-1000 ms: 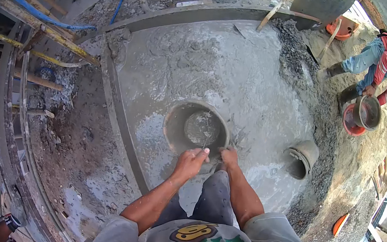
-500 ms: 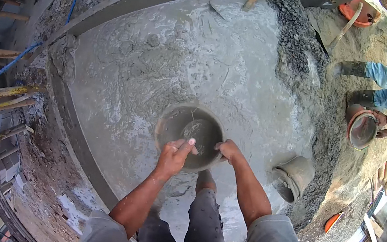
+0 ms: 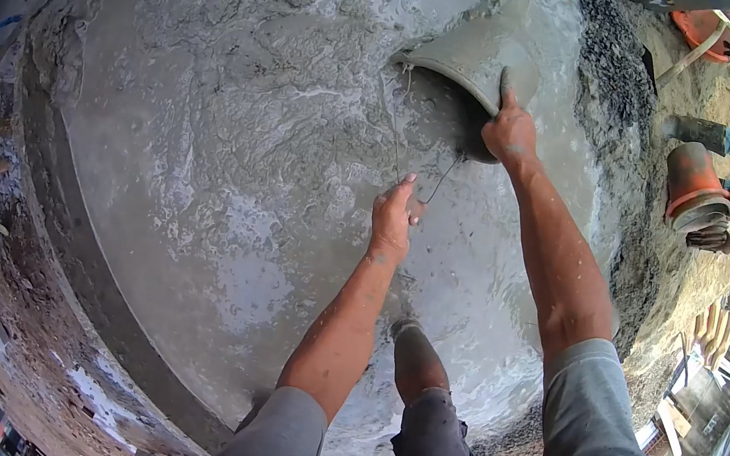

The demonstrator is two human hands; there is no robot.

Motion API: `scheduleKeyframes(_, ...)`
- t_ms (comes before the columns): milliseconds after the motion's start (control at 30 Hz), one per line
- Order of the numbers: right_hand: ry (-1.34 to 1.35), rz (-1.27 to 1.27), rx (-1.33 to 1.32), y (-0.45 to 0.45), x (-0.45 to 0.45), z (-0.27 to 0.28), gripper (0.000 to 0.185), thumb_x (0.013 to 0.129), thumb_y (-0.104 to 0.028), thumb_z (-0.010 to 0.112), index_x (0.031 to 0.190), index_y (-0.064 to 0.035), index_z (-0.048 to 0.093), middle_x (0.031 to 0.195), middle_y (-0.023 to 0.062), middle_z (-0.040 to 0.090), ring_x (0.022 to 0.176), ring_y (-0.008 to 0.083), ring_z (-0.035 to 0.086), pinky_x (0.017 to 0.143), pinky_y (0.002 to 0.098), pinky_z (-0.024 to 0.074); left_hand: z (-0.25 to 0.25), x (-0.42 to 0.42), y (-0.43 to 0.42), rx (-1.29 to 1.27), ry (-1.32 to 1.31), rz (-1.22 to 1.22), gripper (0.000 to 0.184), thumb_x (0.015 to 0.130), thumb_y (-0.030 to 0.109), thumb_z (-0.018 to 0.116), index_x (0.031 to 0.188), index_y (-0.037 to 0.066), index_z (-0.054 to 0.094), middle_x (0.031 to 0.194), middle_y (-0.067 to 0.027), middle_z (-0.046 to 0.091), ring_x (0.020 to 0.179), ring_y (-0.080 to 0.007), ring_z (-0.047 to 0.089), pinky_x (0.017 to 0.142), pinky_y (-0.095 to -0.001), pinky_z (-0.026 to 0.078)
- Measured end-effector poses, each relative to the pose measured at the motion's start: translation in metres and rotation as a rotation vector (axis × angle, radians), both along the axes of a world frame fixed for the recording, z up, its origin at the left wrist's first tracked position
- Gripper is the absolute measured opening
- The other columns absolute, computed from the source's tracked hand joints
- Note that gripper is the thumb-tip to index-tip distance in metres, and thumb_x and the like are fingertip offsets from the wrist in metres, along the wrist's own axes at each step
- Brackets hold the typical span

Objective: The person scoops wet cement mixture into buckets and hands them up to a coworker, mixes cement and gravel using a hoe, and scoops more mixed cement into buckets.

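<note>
A cement-coated bucket [image 3: 491, 49] lies tipped on its side over wet grey cement [image 3: 236, 143], its mouth facing back toward me. My right hand [image 3: 512, 139] grips the bucket's rim at the right, with a finger stretched along the outer wall. Closer to me, my left hand [image 3: 394, 221] is closed on the bucket's thin wire handle [image 3: 396, 124], which runs from the rim to my fingers. The inside of the bucket is in shadow, and its far base blends into the cement.
A low concrete edge [image 3: 90, 234] borders the cement on the left. Dark gravel [image 3: 611, 67] and sand lie to the right. There, another person's gloved hand [image 3: 712, 239] holds an orange bucket [image 3: 693, 178]. An orange basin [image 3: 703, 35] stands at the far right.
The bucket has moved away from me and tipped from upright onto its side. Both hands moved forward with it. The other person's bucket has turned and risen slightly in view.
</note>
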State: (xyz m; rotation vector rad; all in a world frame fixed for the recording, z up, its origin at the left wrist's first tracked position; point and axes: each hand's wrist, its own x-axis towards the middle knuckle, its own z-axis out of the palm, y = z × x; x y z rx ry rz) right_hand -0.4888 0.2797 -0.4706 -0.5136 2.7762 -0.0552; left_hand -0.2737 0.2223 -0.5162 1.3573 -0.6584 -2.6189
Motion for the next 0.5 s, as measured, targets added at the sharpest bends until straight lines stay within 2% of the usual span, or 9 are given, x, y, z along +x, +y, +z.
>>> scheduleKeyframes(100, -0.094, 0.070, -0.017, 0.001, 0.061, -0.010, 0.085, 0.068, -0.007, 0.052, 0.144, -0.0102, 0.016, 0.097, 0.0277, 0.061, 0.091, 0.0416, 0.060, 0.083, 0.0437, 0.0476, 0.021, 0.076, 0.004, -0.010, -0.093, 0.129, 0.031, 0.084, 0.029, 0.058, 0.060, 0.011, 0.049, 0.054, 0.0025, 0.037, 0.051, -0.0115, 0.037, 0.060, -0.0282, 0.041)
scheduleKeyframes(200, -0.125, -0.002, -0.042, 0.027, 0.123, -0.023, 0.086, 0.066, -0.005, 0.052, 0.143, -0.0054, 0.015, 0.094, 0.0290, 0.061, 0.089, 0.0416, 0.060, 0.082, 0.0435, 0.0473, 0.061, 0.122, -0.016, -0.123, -0.199, -0.021, 0.025, 0.083, 0.027, 0.057, 0.066, 0.009, 0.054, 0.058, 0.0018, 0.042, 0.053, -0.0111, 0.039, 0.057, -0.0293, 0.037)
scheduleKeyframes(267, -0.140, -0.081, -0.147, 0.043, 0.166, -0.016, 0.076, 0.066, -0.005, 0.050, 0.138, -0.0017, 0.025, 0.094, 0.0309, 0.060, 0.090, 0.0445, 0.059, 0.082, 0.0449, 0.0468, 0.089, 0.151, -0.018, -0.249, -0.219, -0.140, 0.027, 0.084, 0.028, 0.057, 0.068, 0.006, 0.056, 0.060, 0.0005, 0.045, 0.055, -0.0118, 0.041, 0.056, -0.0313, 0.036)
scheduleKeyframes(300, -0.254, -0.130, -0.214, 0.050, 0.178, -0.006, 0.073, 0.067, -0.005, 0.048, 0.136, 0.0004, 0.027, 0.095, 0.0323, 0.060, 0.092, 0.0461, 0.058, 0.082, 0.0450, 0.0462, 0.102, 0.164, -0.017, -0.317, -0.237, -0.200, 0.028, 0.084, 0.029, 0.056, 0.069, 0.005, 0.057, 0.061, -0.0001, 0.047, 0.056, -0.0121, 0.041, 0.055, -0.0324, 0.035)
scheduleKeyframes(400, -0.404, -0.221, -0.285, 0.071, 0.234, -0.028, 0.073, 0.066, -0.006, 0.048, 0.137, -0.0049, 0.030, 0.096, 0.0326, 0.059, 0.094, 0.0484, 0.055, 0.082, 0.0455, 0.0455, 0.132, 0.203, -0.018, -0.734, -0.273, -0.390, 0.035, 0.085, 0.033, 0.056, 0.070, 0.001, 0.057, 0.062, -0.0055, 0.050, 0.057, -0.0176, 0.046, 0.055, -0.0356, 0.036)
scheduleKeyframes(433, -0.450, -0.288, -0.321, 0.067, 0.249, -0.019, 0.072, 0.066, -0.005, 0.048, 0.137, -0.0072, 0.033, 0.099, 0.0312, 0.060, 0.093, 0.0453, 0.058, 0.084, 0.0416, 0.0459, 0.145, 0.206, -0.021, -0.889, -0.286, -0.459, 0.038, 0.085, 0.035, 0.055, 0.071, 0.000, 0.057, 0.062, -0.0076, 0.051, 0.057, -0.0199, 0.048, 0.055, -0.0367, 0.036)
scheduleKeyframes(500, -0.667, -0.523, -0.574, 0.072, 0.266, -0.019, 0.066, 0.066, -0.004, 0.051, 0.131, -0.0062, 0.041, 0.089, 0.0228, 0.062, 0.077, 0.0356, 0.061, 0.069, 0.0409, 0.0484, 0.187, 0.191, -0.029, -1.212, -0.299, -0.651, 0.043, 0.086, 0.039, 0.055, 0.075, -0.002, 0.059, 0.063, -0.0128, 0.053, 0.059, -0.0256, 0.051, 0.057, -0.0387, 0.038)
